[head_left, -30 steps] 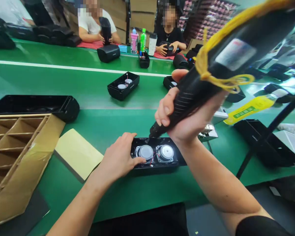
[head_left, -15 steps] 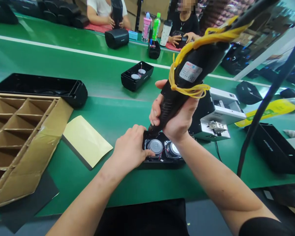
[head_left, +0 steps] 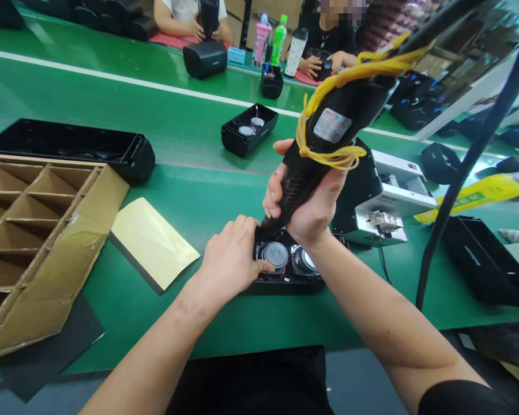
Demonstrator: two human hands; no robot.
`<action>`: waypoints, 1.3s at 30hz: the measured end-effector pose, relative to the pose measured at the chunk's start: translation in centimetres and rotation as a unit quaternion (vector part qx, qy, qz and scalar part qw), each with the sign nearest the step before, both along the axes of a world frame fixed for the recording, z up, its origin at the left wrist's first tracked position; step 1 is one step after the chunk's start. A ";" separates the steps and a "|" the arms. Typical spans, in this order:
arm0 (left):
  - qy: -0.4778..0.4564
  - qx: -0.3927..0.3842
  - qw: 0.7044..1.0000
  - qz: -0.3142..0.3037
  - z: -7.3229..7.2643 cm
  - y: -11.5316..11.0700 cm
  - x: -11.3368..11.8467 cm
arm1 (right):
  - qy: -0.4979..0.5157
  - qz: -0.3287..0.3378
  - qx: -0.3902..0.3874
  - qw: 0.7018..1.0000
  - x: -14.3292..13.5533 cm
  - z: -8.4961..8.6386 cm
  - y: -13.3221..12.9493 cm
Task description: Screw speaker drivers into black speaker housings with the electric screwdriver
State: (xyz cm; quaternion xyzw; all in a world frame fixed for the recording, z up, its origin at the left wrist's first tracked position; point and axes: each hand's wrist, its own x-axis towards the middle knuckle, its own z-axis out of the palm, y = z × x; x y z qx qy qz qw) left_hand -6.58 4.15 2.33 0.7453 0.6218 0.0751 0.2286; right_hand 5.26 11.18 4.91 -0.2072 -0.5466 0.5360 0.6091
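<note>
A black speaker housing (head_left: 288, 280) with two round silver drivers lies on the green table in front of me. My left hand (head_left: 232, 253) grips its left end, thumb over the rim beside the left driver (head_left: 275, 255). My right hand (head_left: 307, 202) is wrapped round a black electric screwdriver (head_left: 300, 173) bound with a yellow cord. The tool slants down to the left, and its tip is at the housing's upper left corner, close to my left fingers. The very end of the tip is hidden inside the housing.
A cardboard divider box (head_left: 82, 230) and cream paper (head_left: 155, 242) lie left. A silver-black machine (head_left: 380, 202) stands right, near a hanging black cable (head_left: 450, 202). Another open housing (head_left: 248, 129) sits ahead. Two people work across the table, behind bottles (head_left: 279, 40).
The open housing ahead has shifted slightly right and up in view. Both hands keep their hold on the housing and screwdriver, almost unmoved. The view itself has shifted a little.
</note>
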 end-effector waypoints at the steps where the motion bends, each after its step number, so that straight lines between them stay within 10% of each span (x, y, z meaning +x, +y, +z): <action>1: 0.001 0.001 1.000 -0.002 0.0 0.0 0.0 | 0.000 0.002 -0.001 1.000 0.0 -0.1 0.0; 30: 0.077 0.009 0.997 -0.017 0.2 0.6 0.1 | -0.024 0.127 0.005 0.992 0.0 -2.6 -0.4; 39: 0.036 0.019 0.999 -0.016 -1.9 0.9 -0.8 | 0.081 -0.045 0.101 0.991 6.5 3.8 -2.1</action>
